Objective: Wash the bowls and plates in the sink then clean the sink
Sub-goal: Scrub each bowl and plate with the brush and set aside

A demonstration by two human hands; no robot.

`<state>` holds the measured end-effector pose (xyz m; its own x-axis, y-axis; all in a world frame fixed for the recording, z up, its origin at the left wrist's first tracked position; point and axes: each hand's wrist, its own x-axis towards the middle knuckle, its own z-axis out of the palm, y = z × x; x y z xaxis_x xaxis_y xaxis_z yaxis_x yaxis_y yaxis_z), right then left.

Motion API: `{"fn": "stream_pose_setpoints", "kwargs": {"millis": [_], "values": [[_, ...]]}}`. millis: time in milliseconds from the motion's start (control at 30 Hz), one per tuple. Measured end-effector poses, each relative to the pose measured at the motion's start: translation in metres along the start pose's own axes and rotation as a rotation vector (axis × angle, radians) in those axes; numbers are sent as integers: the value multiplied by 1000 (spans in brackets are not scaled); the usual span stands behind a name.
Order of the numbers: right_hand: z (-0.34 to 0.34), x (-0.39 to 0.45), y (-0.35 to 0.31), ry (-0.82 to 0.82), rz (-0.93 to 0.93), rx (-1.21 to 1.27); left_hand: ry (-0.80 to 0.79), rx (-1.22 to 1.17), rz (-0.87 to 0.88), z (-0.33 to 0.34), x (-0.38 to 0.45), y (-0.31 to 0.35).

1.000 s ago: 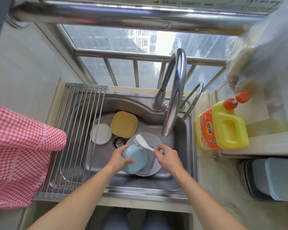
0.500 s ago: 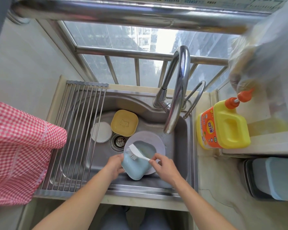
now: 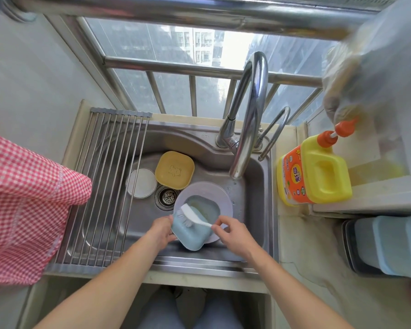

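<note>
Down in the sink (image 3: 254,210), the left hand (image 3: 160,230) holds a pale blue bowl (image 3: 193,233) by its left rim, fingers curled around the edge, with the bowl tilted so its opening faces up and away from the person. The right hand (image 3: 234,236) pinches the thin handle end of a white brush (image 3: 191,213) between thumb and fingers; the bristle head lies at the bowl's upper left rim, just beside the left hand. The bowl sits over a pale lilac plate (image 3: 223,198) lying flat on the sink floor. Just behind the plate a yellow square bowl (image 3: 175,169) rests with its rim touching or overlapping the plate's far edge, and a small white round dish (image 3: 141,183) lies to its left, partly under the bars of a metal rack (image 3: 105,186) that spans the sink's left part. The drain (image 3: 166,195) shows between the dish and the plate. The tap (image 3: 249,115) arches over the sink with its spout above the plate's right side. A yellow detergent bottle (image 3: 318,172) stands on the surface to the right, and a red checked cloth (image 3: 26,207) hangs at the left.
</note>
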<state>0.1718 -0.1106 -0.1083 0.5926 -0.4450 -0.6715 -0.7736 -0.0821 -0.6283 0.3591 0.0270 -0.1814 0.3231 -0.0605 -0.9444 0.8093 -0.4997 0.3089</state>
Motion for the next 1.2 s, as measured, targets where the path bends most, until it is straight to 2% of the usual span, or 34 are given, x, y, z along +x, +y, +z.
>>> {"fn": "stream_pose_setpoints", "kwargs": {"millis": [67,167,200,333,467,500,600,633,767,900,933,1067,1200], "values": [[0,1,-1,-30,-12,-31,-4,14,-3,-2,0,0],[-5,4,3,120,89,-85,-15,12,11,-3,-3,-1],[-6,4,5,119,92,-74,-17,10,12,-3,-5,0],[-5,-7,4,-92,10,62,14,29,6,-5,-5,1],[-3,-4,12,143,139,-66,-10,26,17,-3,-10,-1],[-2,-4,13,145,135,-50,-12,21,14,-1,-10,-1],[2,-10,5,-15,47,57,11,12,1,-1,-9,0],[3,-10,4,-22,42,53,15,15,-4,-1,-9,-1],[3,-3,9,151,150,-36,-4,6,13,1,-17,-2],[3,-7,3,-29,61,53,13,38,20,-1,-15,-1],[3,-7,3,-22,62,42,14,38,27,-2,-16,-2],[-7,0,9,196,172,-88,47,-28,126,-2,-18,-6],[-9,1,4,248,150,-53,21,-71,173,-6,-25,-6]]}}
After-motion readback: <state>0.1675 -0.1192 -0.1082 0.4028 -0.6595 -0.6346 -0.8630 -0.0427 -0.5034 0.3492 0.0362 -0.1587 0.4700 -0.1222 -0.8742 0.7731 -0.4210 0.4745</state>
